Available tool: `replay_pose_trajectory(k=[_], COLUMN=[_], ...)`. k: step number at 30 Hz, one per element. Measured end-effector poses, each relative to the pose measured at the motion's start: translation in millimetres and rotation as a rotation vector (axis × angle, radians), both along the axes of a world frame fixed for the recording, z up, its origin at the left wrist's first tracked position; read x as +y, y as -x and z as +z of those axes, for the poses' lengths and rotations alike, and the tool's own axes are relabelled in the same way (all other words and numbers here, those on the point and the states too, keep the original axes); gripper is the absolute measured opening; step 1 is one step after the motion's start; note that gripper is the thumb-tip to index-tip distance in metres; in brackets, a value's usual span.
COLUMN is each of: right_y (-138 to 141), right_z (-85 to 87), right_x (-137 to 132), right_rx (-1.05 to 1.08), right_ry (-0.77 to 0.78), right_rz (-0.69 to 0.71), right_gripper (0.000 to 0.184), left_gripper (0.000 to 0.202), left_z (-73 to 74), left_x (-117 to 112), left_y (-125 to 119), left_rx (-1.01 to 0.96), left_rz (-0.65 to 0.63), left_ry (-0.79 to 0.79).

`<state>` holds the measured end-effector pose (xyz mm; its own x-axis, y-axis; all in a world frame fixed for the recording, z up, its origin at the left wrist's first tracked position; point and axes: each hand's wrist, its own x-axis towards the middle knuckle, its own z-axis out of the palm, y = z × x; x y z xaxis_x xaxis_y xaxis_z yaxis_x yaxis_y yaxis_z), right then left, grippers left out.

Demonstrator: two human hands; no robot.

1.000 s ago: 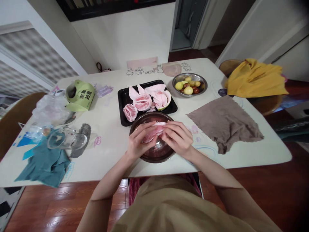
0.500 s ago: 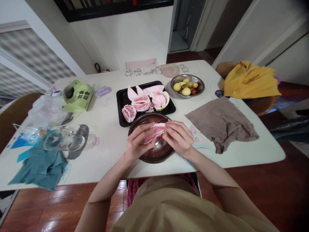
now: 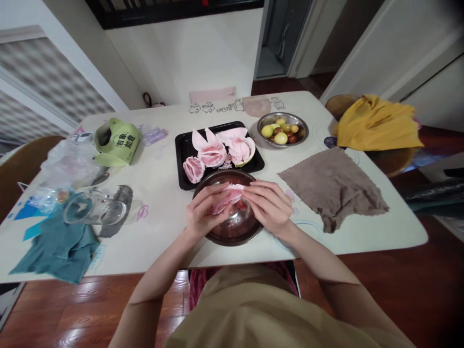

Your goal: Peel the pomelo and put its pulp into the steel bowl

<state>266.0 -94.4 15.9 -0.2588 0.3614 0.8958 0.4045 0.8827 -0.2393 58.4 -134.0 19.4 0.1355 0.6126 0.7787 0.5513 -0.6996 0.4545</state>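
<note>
A pomelo segment (image 3: 225, 199) is held between both hands at the centre of the frame, above the mouth of a large steel bowl (image 3: 237, 240). By the left hand (image 3: 206, 211), the segment is gripped along its left side: the fingers are curled over its far side and the thumb is laid below, so that the gap is filled by the flesh. By the right hand (image 3: 270, 207), the right end of the segment is pinched, with fingertips and thumb brought close together at the pale membrane; the exact contact of the thumb is partly hidden.

Both wrists are held over the near part of the bowl's sides, and the backs of the hands are turned upward. The forearms are extended from the lower left and lower right of the frame and are angled inward, with the fingertips directed toward each other.

Just beyond the bowl, at upper centre, peeled pomelo pieces (image 3: 212, 155) and rind (image 3: 200, 140) are carried on a black tray (image 3: 181, 169). To the right of the tray, small fruits (image 3: 280, 138) are contained in a smaller steel bowl (image 3: 266, 140). At right of centre, a brown cloth (image 3: 331, 183) is spread on the table (image 3: 155, 251).
</note>
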Motion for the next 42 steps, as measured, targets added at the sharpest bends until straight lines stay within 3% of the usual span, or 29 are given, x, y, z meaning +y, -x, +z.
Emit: replay_pose_trajectory(k=[4,18,26,33,42], right_y=[-1.6,-1.8,4.2,-3.3,-12.0], right_z=[1.8,5.5,-4.0,-3.9,-1.8], right_x=[2.6,0.3,3.3,-2.0,4.7], right_rx=[-0.078,-0.097,-0.155,-0.145,-0.348], right_ry=[-0.039,0.140,-0.064,-0.071,-0.259], right_rz=[-0.001,0.005,-0.022,0.047,-0.049], right_gripper=[0.030,0.014,0.011,0.034,0.022], left_gripper=[0.036,0.033,0.033,0.033,0.028], left_z=[0.2,1.9,-1.0,2.3,7.2], left_x=[-0.6,-1.2,-2.0,-2.7,-2.6], left_y=[0.3,-0.2,-0.4,-0.2,-1.4], left_rx=[-0.009,0.046,0.032,-0.015,-0.067], left_rz=[0.015,0.041,0.077,0.001,-0.021], left_ry=[0.041,0.007,0.035,0.072,0.215])
